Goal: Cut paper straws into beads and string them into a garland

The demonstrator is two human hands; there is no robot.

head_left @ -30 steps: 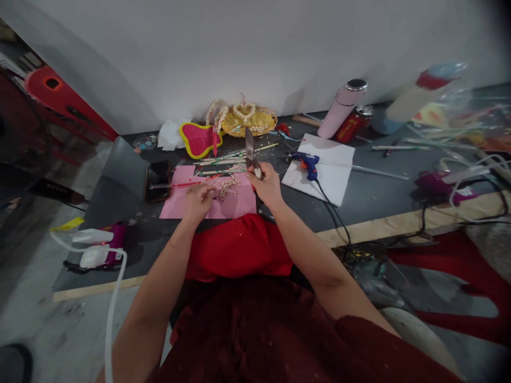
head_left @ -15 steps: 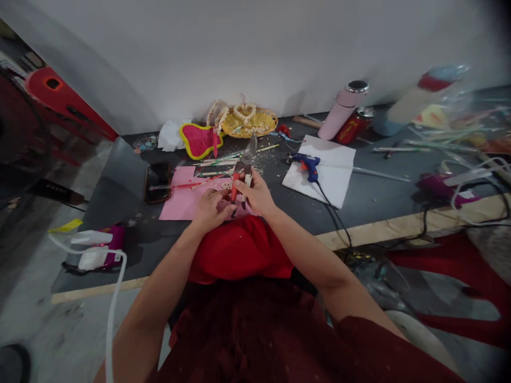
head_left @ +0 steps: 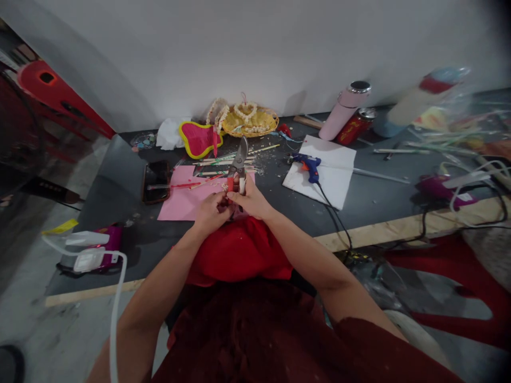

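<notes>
Since a second ago, the left hand [head_left: 213,213] has been brought from the pale bits [head_left: 224,187] on the pink paper [head_left: 179,201] to the handle ends of the shears [head_left: 239,159]; whether it is closed there cannot be told. The shears are clamped in the right hand [head_left: 254,201], blades extended past the paper's far edge. Gray tabletop [head_left: 275,181] is left showing between paper and white pad [head_left: 339,186].

On your right, a flask [head_left: 344,113] stands just beside a can [head_left: 356,127]; on your left, tissue [head_left: 170,134] lies beyond a phone [head_left: 156,174].
</notes>
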